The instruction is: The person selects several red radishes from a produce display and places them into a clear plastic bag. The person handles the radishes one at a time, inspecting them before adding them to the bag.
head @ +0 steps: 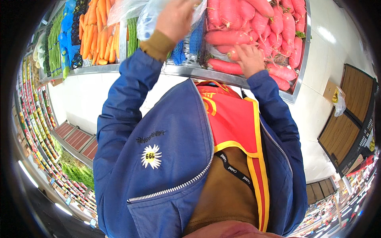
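Observation:
At the top edge, my left hand (175, 20) is bent over a clear plastic bag (147, 22), which shows on both sides of it. The hand appears to grip this bag, though the frame's edge crops part of the fingers. My right hand (252, 58) lies over a pinkish-red radish (233, 55), its fingers curled on the root; only the pale end pokes out beside the fingertips. Around it are many long red radishes (227, 37) in a metal-edged display bin (226, 79). Blue netting (178, 53) lies between the two hands.
Left of the bag are carrots (98, 32), green long beans (132, 35) and more blue netting (72, 41). Farther left stand long beans in bundles (55, 47). A cardboard box (329, 90) and dark-framed wooden-topped stands (340, 134) are on the right. Stocked shelves (35, 113) line the left.

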Action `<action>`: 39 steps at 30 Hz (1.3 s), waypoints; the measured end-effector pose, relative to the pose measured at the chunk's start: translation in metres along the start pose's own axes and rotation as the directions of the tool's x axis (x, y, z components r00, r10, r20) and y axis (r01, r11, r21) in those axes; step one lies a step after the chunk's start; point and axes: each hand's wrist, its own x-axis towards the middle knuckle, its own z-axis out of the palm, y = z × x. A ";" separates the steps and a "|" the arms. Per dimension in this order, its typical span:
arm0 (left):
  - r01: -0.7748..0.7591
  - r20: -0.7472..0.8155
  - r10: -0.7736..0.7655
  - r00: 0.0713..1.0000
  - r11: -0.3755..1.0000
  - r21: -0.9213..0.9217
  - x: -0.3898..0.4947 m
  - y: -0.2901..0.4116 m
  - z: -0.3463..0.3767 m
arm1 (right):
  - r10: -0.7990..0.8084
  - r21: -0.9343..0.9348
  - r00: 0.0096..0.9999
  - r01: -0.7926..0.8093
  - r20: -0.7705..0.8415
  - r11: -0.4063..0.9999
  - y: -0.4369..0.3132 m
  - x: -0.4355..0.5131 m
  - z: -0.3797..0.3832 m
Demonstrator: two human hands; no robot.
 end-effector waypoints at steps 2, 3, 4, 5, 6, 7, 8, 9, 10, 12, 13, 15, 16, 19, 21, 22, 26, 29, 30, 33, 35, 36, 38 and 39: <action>-0.117 0.177 0.149 0.973 0.976 -0.182 -0.013 0.023 0.005 | -0.020 -0.077 0.987 0.008 -0.161 0.997 -0.002 0.000 0.021; -0.132 0.310 0.168 0.936 0.982 -0.135 -0.023 0.032 0.009 | 0.020 -0.069 0.988 -0.031 -0.152 0.997 -0.002 -0.004 0.031; -0.140 0.361 0.175 0.916 0.983 -0.121 -0.031 0.037 0.014 | 0.055 -0.058 0.988 -0.064 -0.143 0.996 -0.002 -0.009 0.040; -0.144 0.442 0.175 0.880 0.984 -0.101 -0.040 0.039 0.019 | 0.090 -0.046 0.987 -0.097 -0.133 0.994 -0.002 -0.014 0.049; -0.132 0.431 0.176 0.885 0.983 -0.130 -0.050 0.038 0.022 | 0.070 -0.007 0.994 -0.071 -0.087 0.997 -0.003 -0.019 0.057; -0.103 0.464 0.162 0.871 0.983 -0.151 -0.060 0.035 0.024 | 0.050 0.032 0.998 -0.048 -0.042 0.998 -0.004 -0.025 0.062; -0.055 0.512 0.130 0.849 0.986 -0.158 -0.070 0.035 0.027 | 0.040 0.072 0.999 -0.040 -0.002 0.997 -0.007 -0.032 0.066; -0.090 0.505 0.170 0.846 0.980 -0.179 -0.079 0.035 0.031 | -0.027 0.086 0.998 0.021 0.064 0.996 -0.011 -0.037 0.069; -0.107 0.512 0.188 0.838 0.977 -0.184 -0.088 0.036 0.033 | -0.081 0.100 0.987 0.068 0.137 0.993 -0.019 -0.042 0.071; -0.073 0.597 0.175 0.783 0.979 -0.191 -0.103 0.038 0.037 | -0.067 0.120 0.982 0.046 0.175 0.992 -0.036 -0.049 0.071; -0.058 0.597 0.140 0.790 0.986 -0.155 -0.110 0.039 0.038 | -0.030 0.116 0.987 0.011 0.158 0.993 -0.043 -0.048 0.071; -0.032 0.630 0.085 0.772 0.995 -0.095 -0.120 0.043 0.039 | 0.050 0.105 0.986 -0.067 0.159 0.992 -0.054 -0.048 0.068; -0.021 0.625 0.076 0.777 0.995 -0.095 -0.125 0.046 0.040 | 0.033 0.071 0.992 -0.042 0.119 0.997 -0.055 -0.047 0.066; -0.080 0.627 0.109 0.771 0.994 -0.074 -0.134 0.055 0.048 | 0.086 -0.015 0.993 -0.085 0.085 0.996 -0.042 -0.049 0.062; -0.086 0.618 0.172 0.767 0.982 -0.167 -0.135 0.064 0.066 | 0.297 -0.094 0.915 -0.282 0.273 0.955 -0.019 -0.057 0.062; -0.113 0.668 0.171 0.725 0.985 -0.130 -0.134 0.068 0.078 | 0.439 -0.109 0.865 -0.425 0.245 0.899 -0.009 -0.064 0.064; -0.101 0.799 -0.029 0.601 0.989 0.111 -0.135 0.076 0.126 | 0.644 0.362 0.697 -0.715 0.315 0.598 0.027 -0.085 0.091; -0.133 0.842 -0.075 0.534 0.976 0.172 -0.135 0.074 0.149 | 0.619 0.484 0.690 -0.715 0.374 0.504 0.036 -0.093 0.112; -0.038 0.848 -0.133 0.512 0.983 0.177 -0.135 0.073 0.152 | 0.594 0.450 0.721 -0.689 0.356 0.568 0.036 -0.094 0.117; -0.015 0.817 -0.151 0.557 0.981 0.192 -0.125 0.074 0.150 | 0.577 0.438 0.700 -0.714 0.421 0.547 0.038 -0.091 0.115; -0.048 0.873 -0.129 0.470 0.984 0.171 -0.111 0.077 0.141 | 0.545 0.546 0.699 -0.710 0.464 0.445 0.038 -0.090 0.101; -0.028 0.859 -0.115 0.499 0.989 0.148 -0.103 0.078 0.133 | 0.517 0.579 0.682 -0.724 0.517 0.375 0.037 -0.089 0.091; 0.051 0.859 -0.122 0.497 0.992 0.111 -0.090 0.084 0.115 | 0.538 0.580 0.785 -0.602 0.306 0.548 0.029 -0.092 0.067; 0.110 0.843 -0.105 0.528 0.992 0.054 -0.085 0.087 0.104 | 0.552 0.555 0.800 -0.578 0.237 0.599 0.019 -0.094 0.055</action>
